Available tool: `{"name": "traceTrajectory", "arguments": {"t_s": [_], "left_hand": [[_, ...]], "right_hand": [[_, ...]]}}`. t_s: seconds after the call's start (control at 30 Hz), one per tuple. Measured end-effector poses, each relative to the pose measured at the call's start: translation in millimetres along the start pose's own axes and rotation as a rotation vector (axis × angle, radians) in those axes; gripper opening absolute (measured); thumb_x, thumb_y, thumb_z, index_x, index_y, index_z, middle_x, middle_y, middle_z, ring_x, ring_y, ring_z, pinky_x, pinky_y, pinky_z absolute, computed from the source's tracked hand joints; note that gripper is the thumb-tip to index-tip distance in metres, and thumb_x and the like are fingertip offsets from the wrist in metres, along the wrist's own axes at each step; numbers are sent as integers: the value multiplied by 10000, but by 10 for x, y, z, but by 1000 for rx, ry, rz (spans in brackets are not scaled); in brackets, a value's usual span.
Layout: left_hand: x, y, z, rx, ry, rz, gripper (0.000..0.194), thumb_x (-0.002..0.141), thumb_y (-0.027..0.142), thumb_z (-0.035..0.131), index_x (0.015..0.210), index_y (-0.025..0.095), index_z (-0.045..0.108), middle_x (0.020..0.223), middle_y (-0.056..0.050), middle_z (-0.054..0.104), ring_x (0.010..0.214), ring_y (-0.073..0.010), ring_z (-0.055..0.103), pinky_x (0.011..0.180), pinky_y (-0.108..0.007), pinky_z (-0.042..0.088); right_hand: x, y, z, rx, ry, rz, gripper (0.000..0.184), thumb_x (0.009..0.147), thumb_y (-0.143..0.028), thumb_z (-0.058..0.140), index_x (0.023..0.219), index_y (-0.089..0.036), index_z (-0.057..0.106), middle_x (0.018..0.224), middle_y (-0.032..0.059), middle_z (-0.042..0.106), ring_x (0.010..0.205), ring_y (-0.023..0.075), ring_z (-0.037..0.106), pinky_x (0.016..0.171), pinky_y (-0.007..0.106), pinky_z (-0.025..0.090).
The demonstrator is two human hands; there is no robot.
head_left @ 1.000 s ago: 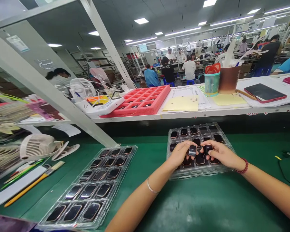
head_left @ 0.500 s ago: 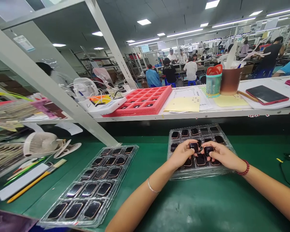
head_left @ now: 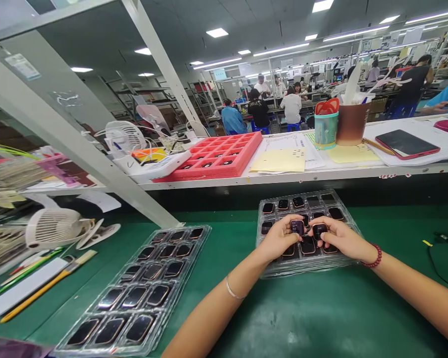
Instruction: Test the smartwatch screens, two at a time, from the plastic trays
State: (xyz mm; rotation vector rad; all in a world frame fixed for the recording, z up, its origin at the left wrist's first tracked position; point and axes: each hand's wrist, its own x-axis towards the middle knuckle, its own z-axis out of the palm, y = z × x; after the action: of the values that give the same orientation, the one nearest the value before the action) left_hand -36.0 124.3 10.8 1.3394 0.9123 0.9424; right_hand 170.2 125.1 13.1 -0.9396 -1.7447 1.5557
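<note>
My left hand [head_left: 280, 238] pinches a dark square smartwatch body [head_left: 297, 227] with a lit screen, just above a clear plastic tray [head_left: 263, 243]. My right hand [head_left: 339, 237] grips a second dark watch body [head_left: 320, 231] close beside the first, and the two are apart by a small gap. The tray's pockets hold several similar watch bodies, and my hands hide some of them. To the left, a second clear tray [head_left: 194, 243] of larger rose-gold-edged watch bodies lies on the green bench mat [head_left: 224, 221].
A white shelf above the bench holds a red foam tray [head_left: 216, 158], papers, cups and a tablet [head_left: 412, 144]. A white fan [head_left: 56, 228] and a ruler stand at the left. A shelf post [head_left: 97, 149] slants across the view. Co-workers sit at distant benches.
Both hands keep hold of their watch bodies over the tray and have shifted only slightly. The whole view has moved a little with my head.
</note>
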Motion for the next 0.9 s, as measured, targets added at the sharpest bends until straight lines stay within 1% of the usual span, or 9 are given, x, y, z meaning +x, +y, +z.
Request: {"name": "traceTrajectory", "arguments": {"t_s": [0.2, 0.43, 0.53, 0.67, 0.8, 0.9], "left_hand": [[-12, 6, -1, 22, -11, -3, 361, 706, 90, 547, 1064, 133, 531, 867, -51, 640, 679, -108, 583, 701, -280, 478], [-4, 3, -1, 16, -8, -1, 343, 702, 93, 551, 1042, 140, 544, 845, -39, 633, 666, -103, 574, 676, -267, 474], [-7, 4, 0, 16, -7, 3, 341, 700, 92, 553, 1039, 138, 544, 847, -41, 632, 661, -101, 570, 675, -266, 473], [-15, 12, -1, 25, -4, -1, 340, 702, 97, 556, 1039, 143, 543, 836, -34, 630, 656, -99, 568, 677, -264, 468], [-14, 17, -3, 20, -15, -1, 336, 705, 96, 548, 1038, 139, 539, 835, -35, 628, 650, -97, 568, 663, -259, 464], [-10, 13, -4, 29, -7, 4, 338, 702, 95, 550, 1038, 136, 537, 834, -34, 630, 640, -94, 568, 663, -259, 465]], "right_hand": [[2, -4, 6, -2, 14, 3, 341, 781, -162, 492, 1120, -188, 506, 902, 35, 589, 655, 107, 567, 540, 227, 462], [3, -11, 8, 40, -2, 2, 418, 717, -95, 472, 1118, -204, 507, 901, 32, 595, 654, 110, 575, 523, 222, 451], [3, -1, 3, 37, -2, -2, 401, 729, -108, 483, 1119, -201, 507, 951, 44, 602, 647, 107, 573, 521, 224, 451], [2, 19, -8, 34, -21, -26, 377, 759, -115, 468, 1125, -197, 504, 1021, 62, 603, 662, 102, 580, 562, 237, 475], [5, 26, -6, 36, -11, -23, 410, 730, -91, 471, 1125, -198, 504, 1016, 57, 586, 689, 112, 587, 548, 230, 469], [5, 19, -2, 37, -14, -31, 421, 712, -85, 473, 1116, -199, 511, 1013, 55, 584, 698, 118, 589, 565, 241, 477]]}}
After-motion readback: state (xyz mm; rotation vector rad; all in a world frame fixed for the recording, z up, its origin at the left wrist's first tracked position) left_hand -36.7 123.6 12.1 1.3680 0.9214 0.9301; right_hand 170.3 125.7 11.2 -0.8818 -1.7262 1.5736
